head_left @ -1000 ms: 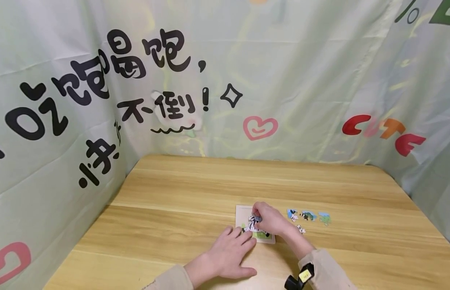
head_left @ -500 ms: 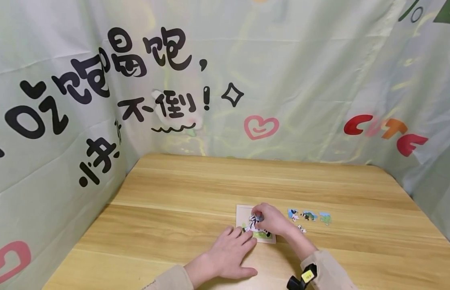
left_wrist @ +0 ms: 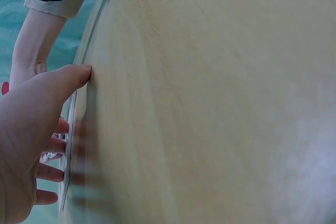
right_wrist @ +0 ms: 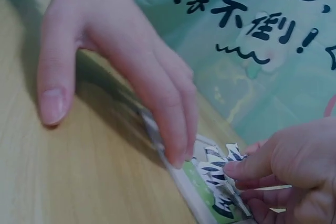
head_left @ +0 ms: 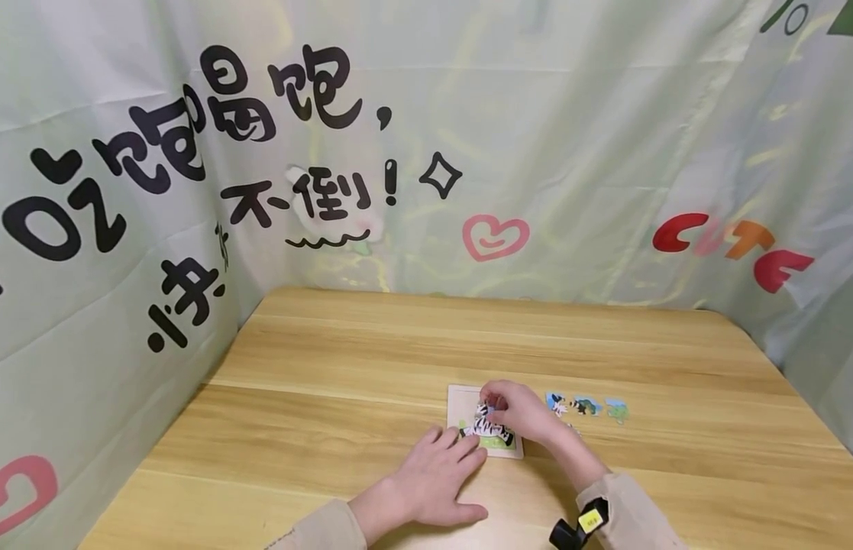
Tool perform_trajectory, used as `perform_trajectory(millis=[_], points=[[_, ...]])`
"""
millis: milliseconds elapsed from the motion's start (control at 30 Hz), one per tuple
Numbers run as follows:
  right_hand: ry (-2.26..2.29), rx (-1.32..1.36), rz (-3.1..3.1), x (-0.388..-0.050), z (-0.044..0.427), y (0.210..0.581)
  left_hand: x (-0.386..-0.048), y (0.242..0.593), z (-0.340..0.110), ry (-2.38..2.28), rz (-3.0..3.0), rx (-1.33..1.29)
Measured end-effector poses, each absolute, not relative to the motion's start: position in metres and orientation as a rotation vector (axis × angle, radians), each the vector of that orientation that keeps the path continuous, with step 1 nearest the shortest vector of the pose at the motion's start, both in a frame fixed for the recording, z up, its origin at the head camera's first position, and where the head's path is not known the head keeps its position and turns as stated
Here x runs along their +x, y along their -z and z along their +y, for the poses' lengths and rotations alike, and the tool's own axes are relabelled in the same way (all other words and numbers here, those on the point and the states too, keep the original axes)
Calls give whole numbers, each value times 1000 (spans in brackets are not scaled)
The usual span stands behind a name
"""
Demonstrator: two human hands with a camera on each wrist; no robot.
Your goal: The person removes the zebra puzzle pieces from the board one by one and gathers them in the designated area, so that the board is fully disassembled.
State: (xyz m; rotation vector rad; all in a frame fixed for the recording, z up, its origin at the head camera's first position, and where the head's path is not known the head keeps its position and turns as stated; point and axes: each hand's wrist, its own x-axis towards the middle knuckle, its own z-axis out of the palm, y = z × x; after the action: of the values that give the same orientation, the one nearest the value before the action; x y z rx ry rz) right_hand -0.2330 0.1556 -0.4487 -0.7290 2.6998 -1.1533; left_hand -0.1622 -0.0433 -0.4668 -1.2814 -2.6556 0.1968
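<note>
A square puzzle board (head_left: 462,405) with a zebra picture lies on the table. My left hand (head_left: 436,477) is spread flat, its fingertips on the board's lower left edge; in the left wrist view the left hand (left_wrist: 31,129) has its thumb on the table. My right hand (head_left: 525,412) is over the board's right side, thumb and fingers pinching a zebra piece (head_left: 484,412). In the right wrist view the right hand (right_wrist: 304,166) has its thumb on the striped piece (right_wrist: 212,169), which stands partly tilted above the green part of the board.
Several loose puzzle pieces (head_left: 584,406) lie on the wooden table (head_left: 330,397) to the right of the board, one partly hidden behind my right forearm. A printed curtain (head_left: 570,153) stands around the table's back and sides.
My right hand has shifted slightly right and its fingers have changed position, so more of the zebra shows. The left hand stays in place on the board.
</note>
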Motion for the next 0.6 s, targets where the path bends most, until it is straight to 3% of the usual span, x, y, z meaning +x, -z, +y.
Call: perform_trajectory(millis=[600], points=[[1211,-717,2558,-232,166,443,-163,466,-43,-176,-2681,-1292]])
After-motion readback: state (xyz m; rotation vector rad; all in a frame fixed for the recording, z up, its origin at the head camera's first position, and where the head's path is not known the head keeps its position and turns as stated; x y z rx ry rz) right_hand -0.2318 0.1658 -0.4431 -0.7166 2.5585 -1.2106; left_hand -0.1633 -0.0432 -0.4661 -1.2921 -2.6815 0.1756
